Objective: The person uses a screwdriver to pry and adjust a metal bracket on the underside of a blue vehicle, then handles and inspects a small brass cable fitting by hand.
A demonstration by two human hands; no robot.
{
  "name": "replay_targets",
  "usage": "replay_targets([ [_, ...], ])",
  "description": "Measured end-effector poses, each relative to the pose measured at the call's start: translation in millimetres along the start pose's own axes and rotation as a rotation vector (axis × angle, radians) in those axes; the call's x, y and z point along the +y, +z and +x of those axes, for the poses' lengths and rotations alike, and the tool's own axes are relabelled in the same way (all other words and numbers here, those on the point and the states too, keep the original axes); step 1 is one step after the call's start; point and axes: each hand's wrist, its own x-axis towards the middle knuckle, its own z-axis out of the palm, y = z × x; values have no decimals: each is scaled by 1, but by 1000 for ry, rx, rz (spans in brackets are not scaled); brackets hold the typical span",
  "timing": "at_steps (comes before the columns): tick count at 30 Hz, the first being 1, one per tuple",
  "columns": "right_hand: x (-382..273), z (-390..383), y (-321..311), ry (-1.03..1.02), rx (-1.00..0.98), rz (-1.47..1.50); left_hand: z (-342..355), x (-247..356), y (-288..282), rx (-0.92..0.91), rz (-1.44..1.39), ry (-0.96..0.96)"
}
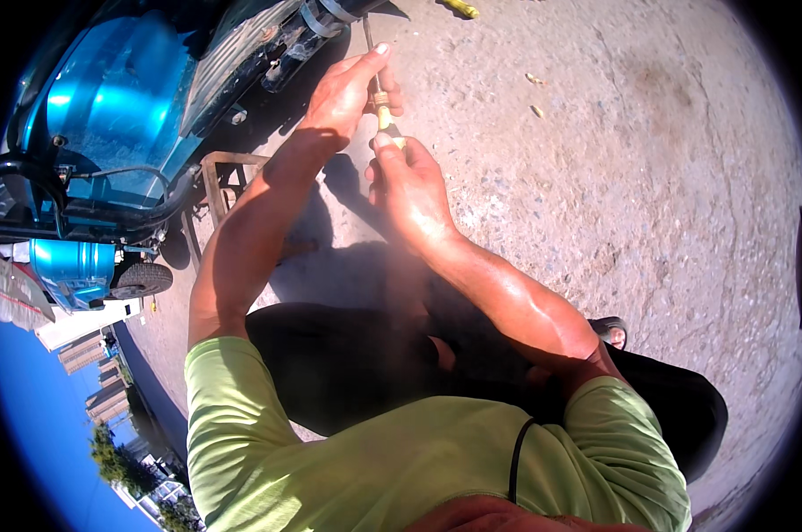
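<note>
My left hand (352, 89) is curled around the upper part of a long tool (383, 113) with a thin dark metal shaft and a pale yellow handle. Just below it, my right hand (401, 177) grips the lower end of that handle, thumb along it. The shaft points up toward the dark underside of a blue vehicle (108, 106), beside metal clamps (319, 19); its tip is hard to make out. Another yellow object (461, 8) lies on the concrete near the top edge.
A rusty metal frame (228, 160) stands under the vehicle's side. A second blue vehicle part with a tyre (141, 280) is at left. My knees and sandalled foot (612, 332) are below. Rough concrete (640, 195) surrounds me. Distant buildings (90, 355) show at lower left.
</note>
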Motion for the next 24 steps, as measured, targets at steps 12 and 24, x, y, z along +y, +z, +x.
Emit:
replay_targets([
  [12, -8, 16, -16, 238, -295, 407, -1, 3, 2, 14, 3, -9],
  [24, -19, 16, -28, 234, -211, 315, 2, 4, 12, 69, -18, -41],
])
